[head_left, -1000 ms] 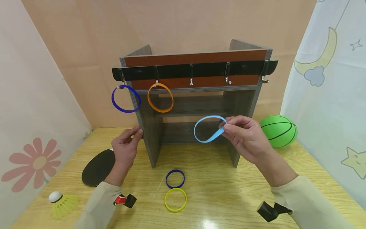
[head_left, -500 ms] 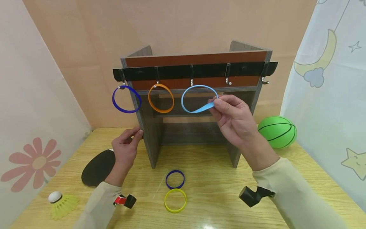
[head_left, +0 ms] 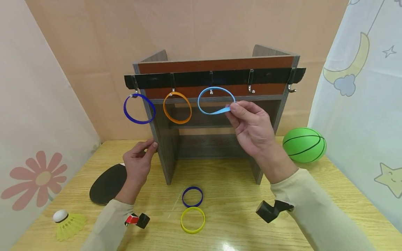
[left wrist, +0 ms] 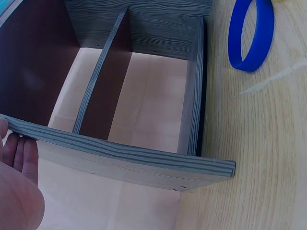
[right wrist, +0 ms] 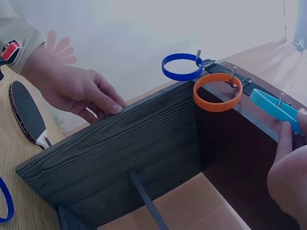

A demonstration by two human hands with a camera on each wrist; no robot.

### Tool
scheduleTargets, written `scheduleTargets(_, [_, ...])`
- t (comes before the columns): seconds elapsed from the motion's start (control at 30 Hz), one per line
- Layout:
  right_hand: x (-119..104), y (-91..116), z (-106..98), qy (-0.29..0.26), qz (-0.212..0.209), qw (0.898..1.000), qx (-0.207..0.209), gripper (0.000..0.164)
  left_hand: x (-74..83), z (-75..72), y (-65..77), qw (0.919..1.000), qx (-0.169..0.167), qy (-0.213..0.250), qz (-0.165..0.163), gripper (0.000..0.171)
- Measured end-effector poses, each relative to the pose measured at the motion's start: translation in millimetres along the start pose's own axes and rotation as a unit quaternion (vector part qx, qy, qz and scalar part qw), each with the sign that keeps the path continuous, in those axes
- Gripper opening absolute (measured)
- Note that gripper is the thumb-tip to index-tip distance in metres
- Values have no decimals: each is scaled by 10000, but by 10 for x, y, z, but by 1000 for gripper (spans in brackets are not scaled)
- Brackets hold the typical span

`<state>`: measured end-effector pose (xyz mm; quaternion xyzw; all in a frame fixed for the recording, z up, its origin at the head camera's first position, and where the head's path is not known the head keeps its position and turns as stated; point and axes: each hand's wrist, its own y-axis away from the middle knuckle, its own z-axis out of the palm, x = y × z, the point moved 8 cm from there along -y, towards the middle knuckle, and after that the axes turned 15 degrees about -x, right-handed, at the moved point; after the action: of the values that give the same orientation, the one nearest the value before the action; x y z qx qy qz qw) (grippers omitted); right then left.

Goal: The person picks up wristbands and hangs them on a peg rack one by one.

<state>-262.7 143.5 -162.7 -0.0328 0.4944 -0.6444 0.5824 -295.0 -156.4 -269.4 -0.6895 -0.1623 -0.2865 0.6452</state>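
My right hand (head_left: 251,127) pinches a light blue wristband (head_left: 223,110) between thumb and fingers, holding it up in front of the shelf. In the head view the band's loop surrounds the tip of the middle hook (head_left: 211,92). The right wrist view shows that hook rising within the loop of the light blue wristband (right wrist: 273,108). My left hand (head_left: 139,162) grips the front edge of the shelf's left side panel (head_left: 163,146), thumb on the edge and fingers on the outer side. A dark blue wristband (head_left: 140,122) hangs on the leftmost hook, an orange wristband (head_left: 179,122) on the one beside it.
On the table in front lie another dark blue wristband (head_left: 192,205) and a yellow wristband (head_left: 193,231). A black table tennis bat (head_left: 108,184) and a yellow shuttlecock (head_left: 70,223) lie at left. A green ball (head_left: 304,144) sits right of the shelf. Two hooks at right hold nothing.
My right hand has raised the light blue wristband and shifted it left, from below the hook rail to the middle hook. The left hand has stayed on the side panel.
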Motion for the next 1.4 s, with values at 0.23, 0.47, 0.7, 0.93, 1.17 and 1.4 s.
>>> scheduleTargets(0.23, [61,-5,-54,236,115,9995,199,7,-6,-6,1,10000,6,-30,58,17])
scheduleTargets(0.47, [94,5,-79,414,198,9985,309,13,-9,-8,1,9999,17,-87,64,20])
scheduleTargets(0.7, [91,21,-107,601,207,9974,345,6,-13,-14,3,9999,62,-99,47,18])
scheduleTargets(0.93, [80,63,-154,931,326,9942,436,8,-15,-10,3,9999,38,-99,14,19])
scheduleTargets(1.17, [81,132,-222,1153,534,9908,477,11,1,-13,-6,9998,42,-172,-18,16])
scheduleTargets(1.4, [131,285,-347,1298,841,9867,501,13,-3,-17,0,9998,46,-194,-18,16])
